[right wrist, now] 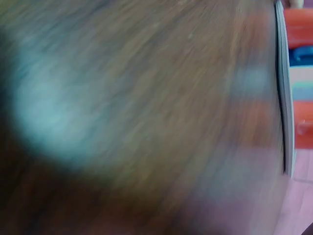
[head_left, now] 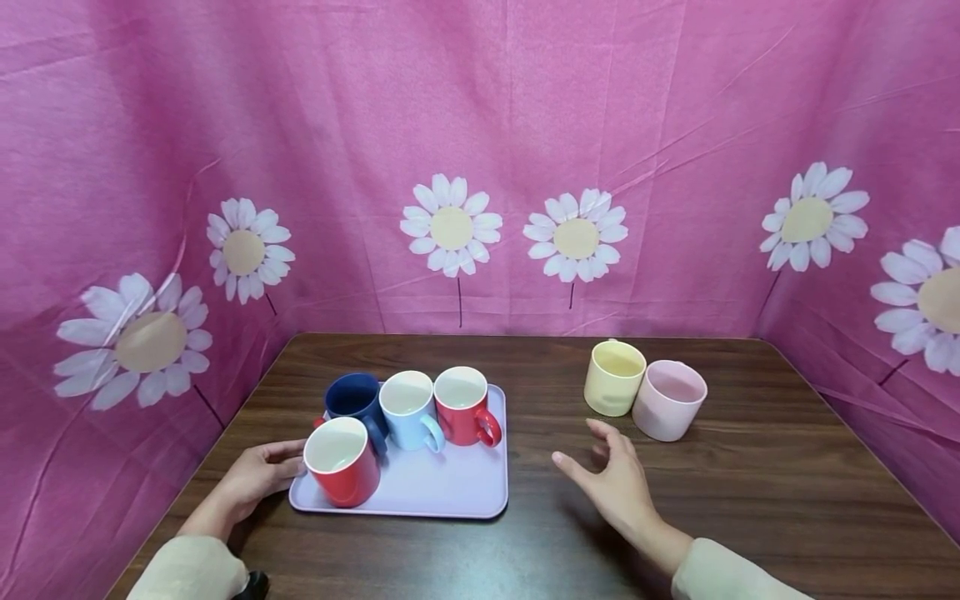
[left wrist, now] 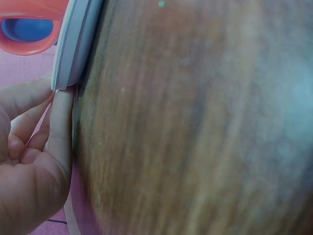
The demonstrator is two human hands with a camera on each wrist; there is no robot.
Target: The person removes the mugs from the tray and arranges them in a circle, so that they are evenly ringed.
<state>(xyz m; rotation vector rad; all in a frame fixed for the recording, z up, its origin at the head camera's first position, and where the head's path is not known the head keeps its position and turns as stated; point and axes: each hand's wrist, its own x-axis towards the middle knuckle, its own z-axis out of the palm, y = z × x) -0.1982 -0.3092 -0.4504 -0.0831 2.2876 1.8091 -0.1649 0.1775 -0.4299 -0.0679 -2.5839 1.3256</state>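
My left hand (head_left: 255,483) is at the left end of a lilac tray (head_left: 442,487), its fingers and thumb pinching the rim; the left wrist view shows the tray edge (left wrist: 73,54) at the fingertips. On the tray stand a front red mug (head_left: 347,467), a dark blue mug (head_left: 352,396), a light blue mug (head_left: 408,417) and another red mug (head_left: 462,408) with its handle facing right. My right hand (head_left: 618,492) hangs over the table with thumb and fingers spread, holding nothing. Just beyond it are a yellow mug (head_left: 611,383) and a pink mug (head_left: 667,404), both upright.
The brown wooden table (head_left: 787,492) runs back to a pink curtain (head_left: 487,100) printed with white daisies, which encloses the back and both sides. The yellow and pink mugs stand close together, right of the tray.
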